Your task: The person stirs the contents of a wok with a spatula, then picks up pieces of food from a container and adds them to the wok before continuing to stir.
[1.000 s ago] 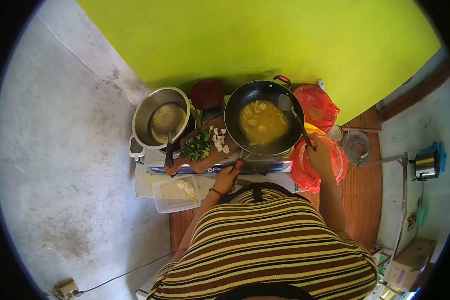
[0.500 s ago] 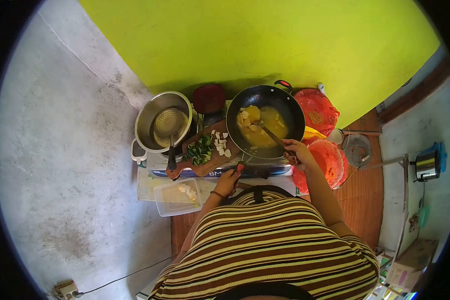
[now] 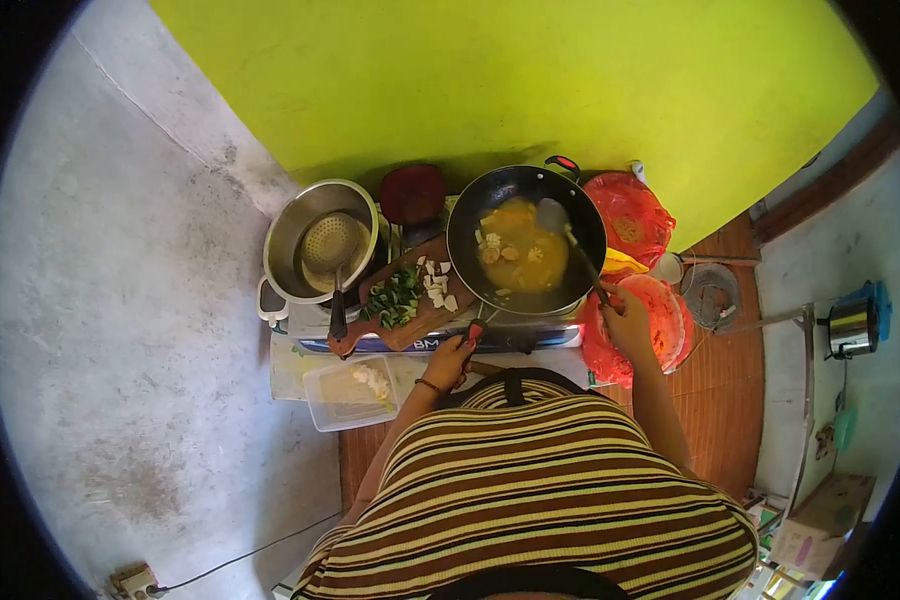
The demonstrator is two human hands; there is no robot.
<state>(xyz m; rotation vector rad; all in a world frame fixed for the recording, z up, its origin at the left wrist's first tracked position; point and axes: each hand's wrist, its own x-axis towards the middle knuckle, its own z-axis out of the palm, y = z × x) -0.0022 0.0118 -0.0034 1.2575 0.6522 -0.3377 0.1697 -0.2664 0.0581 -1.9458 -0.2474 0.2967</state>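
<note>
A black wok (image 3: 473, 215) sits on the stove, holding yellowish broth with pale chunks (image 3: 510, 250). My left hand (image 3: 446, 364) grips the wok's long handle, red and black, on the near side. My right hand (image 3: 625, 318) is closed round the dark handle of a spatula (image 3: 552, 214); its grey blade lies in the broth toward the wok's right half. Left of the wok, a wooden cutting board (image 3: 425, 322) carries chopped green leaves (image 3: 392, 297) and white pieces (image 3: 437, 284).
A steel pot (image 3: 278, 232) with a skimmer (image 3: 332, 246) inside stands at the left. A clear plastic container (image 3: 320, 408) with white bits is below it. Red plastic-lined containers (image 3: 660, 325) stand right of the wok, and a green wall (image 3: 530, 80) rises behind.
My right hand has moved slightly right, and the spatula's blade has swept from the wok's left-middle to its upper right. The chunks have spread in the broth. My left hand keeps its grip.
</note>
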